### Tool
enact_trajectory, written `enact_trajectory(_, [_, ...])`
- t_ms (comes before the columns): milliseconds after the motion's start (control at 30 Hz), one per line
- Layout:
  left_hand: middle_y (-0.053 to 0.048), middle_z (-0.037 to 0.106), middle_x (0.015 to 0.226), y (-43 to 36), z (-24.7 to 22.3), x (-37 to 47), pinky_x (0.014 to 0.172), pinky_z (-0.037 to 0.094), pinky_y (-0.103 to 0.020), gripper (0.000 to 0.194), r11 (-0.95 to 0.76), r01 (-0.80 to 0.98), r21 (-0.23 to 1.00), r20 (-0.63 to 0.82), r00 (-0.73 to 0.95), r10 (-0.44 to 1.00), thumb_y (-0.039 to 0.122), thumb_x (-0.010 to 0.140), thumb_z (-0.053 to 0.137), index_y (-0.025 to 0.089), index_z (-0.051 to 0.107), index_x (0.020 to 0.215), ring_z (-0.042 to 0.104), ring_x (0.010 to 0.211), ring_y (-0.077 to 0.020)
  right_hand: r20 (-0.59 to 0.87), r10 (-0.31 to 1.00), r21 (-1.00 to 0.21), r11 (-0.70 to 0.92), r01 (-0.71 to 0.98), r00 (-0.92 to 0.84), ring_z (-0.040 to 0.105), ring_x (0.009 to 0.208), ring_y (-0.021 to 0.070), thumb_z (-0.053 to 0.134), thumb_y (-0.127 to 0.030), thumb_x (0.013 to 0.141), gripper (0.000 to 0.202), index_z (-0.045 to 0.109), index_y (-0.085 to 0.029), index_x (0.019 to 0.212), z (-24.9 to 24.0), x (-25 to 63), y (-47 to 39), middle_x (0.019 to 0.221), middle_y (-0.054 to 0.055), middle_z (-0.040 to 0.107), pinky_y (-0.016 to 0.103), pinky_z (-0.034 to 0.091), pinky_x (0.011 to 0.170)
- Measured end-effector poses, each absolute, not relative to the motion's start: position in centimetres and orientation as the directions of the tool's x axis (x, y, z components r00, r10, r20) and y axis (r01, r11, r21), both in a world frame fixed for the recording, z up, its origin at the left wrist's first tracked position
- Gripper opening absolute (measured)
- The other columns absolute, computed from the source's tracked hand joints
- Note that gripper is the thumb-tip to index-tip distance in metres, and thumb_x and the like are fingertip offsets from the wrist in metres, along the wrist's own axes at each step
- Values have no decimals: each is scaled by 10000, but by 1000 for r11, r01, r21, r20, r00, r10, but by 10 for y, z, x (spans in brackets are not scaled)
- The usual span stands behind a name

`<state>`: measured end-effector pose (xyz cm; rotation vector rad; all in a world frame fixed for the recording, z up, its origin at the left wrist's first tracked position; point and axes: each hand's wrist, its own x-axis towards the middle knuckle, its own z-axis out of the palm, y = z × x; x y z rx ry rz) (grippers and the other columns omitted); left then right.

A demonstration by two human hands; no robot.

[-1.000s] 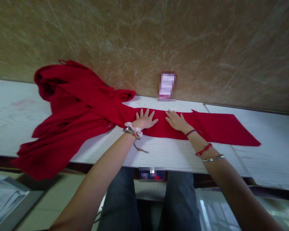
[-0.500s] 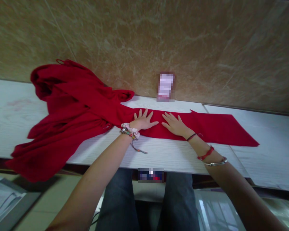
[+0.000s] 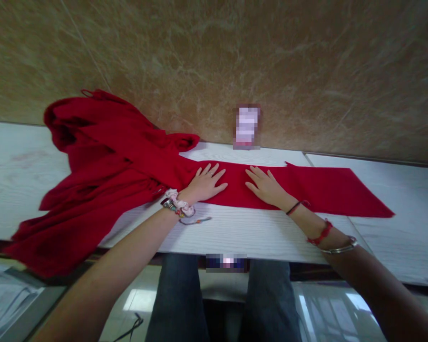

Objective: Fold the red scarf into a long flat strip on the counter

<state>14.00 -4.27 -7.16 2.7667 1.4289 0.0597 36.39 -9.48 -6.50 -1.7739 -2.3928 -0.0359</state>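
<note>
A red cloth garment (image 3: 235,185) lies across the white table, its right part stretched out as a long flat strip with a slanted end. Its left part is bunched in loose folds and hangs over the front edge. My left hand (image 3: 205,183) rests flat on the strip beside the bunched part, fingers spread. My right hand (image 3: 267,187) lies on the same strip farther right, palm down with fingers apart. Bare red cloth shows between the two hands. Neither hand grips the fabric.
A blurred-out upright phone-like object (image 3: 247,126) stands against the brown marbled wall (image 3: 214,61) behind the white table (image 3: 231,228). A seam crosses the tabletop on the right. Papers (image 3: 7,301) lie in a grey holder at lower left. A black cable (image 3: 131,327) is on the floor.
My left hand has slid a little left and my right hand a little right, so the gap between them is wider. The strip's slanted end sits slightly farther right.
</note>
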Motion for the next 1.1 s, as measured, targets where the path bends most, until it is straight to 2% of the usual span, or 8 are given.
enact_trajectory(133, [-72,186,1532,-44,-71,142,1111,184,-508,616,-585,810,51,33,584,811,552,929,256,231,252,1455,141,1407,-303,244,898,-79,394,916,-365,205,1398,228,313,-387,936,545,351,-132,1416,-61,355,-101,1503,119,283,502,179,1116])
enact_trajectory(267, [-58,184,1532,-45,-69,142,1117,174,-503,615,-571,818,68,17,571,821,551,931,247,236,236,1460,133,1410,-291,88,880,-73,473,878,-467,219,1393,243,309,-461,930,588,318,-157,1434,-63,349,-105,1502,97,285,544,197,1100])
enact_trajectory(333, [-57,186,1532,-46,-68,141,1119,175,-496,612,-567,821,70,14,568,823,545,932,252,238,233,1461,135,1410,-286,32,883,-67,470,880,-468,236,1388,242,287,-464,936,579,313,-174,1437,-65,350,-104,1500,88,289,548,215,1092])
enact_trajectory(467, [-69,196,1529,-47,-67,141,1123,173,-480,611,-571,819,64,19,571,821,542,932,259,233,241,1458,145,1408,-281,25,895,-59,446,893,-446,232,1389,231,268,-443,942,563,311,-182,1438,-66,356,-102,1501,86,289,531,228,1093])
enact_trajectory(700, [-70,191,1529,-47,-66,142,1122,171,-487,609,-566,822,69,7,567,824,532,935,261,221,241,1459,141,1409,-285,80,889,-85,457,885,-452,190,1402,233,282,-466,929,631,276,-104,1445,-66,345,-103,1517,115,243,507,188,1115])
enact_trajectory(1100, [-60,204,1526,-45,-68,142,1120,180,-491,607,-572,817,67,24,572,820,539,932,264,235,246,1457,150,1408,-279,-4,921,-51,389,920,-390,166,1407,248,258,-539,916,701,260,-83,1449,-65,343,-103,1522,130,210,510,178,1115])
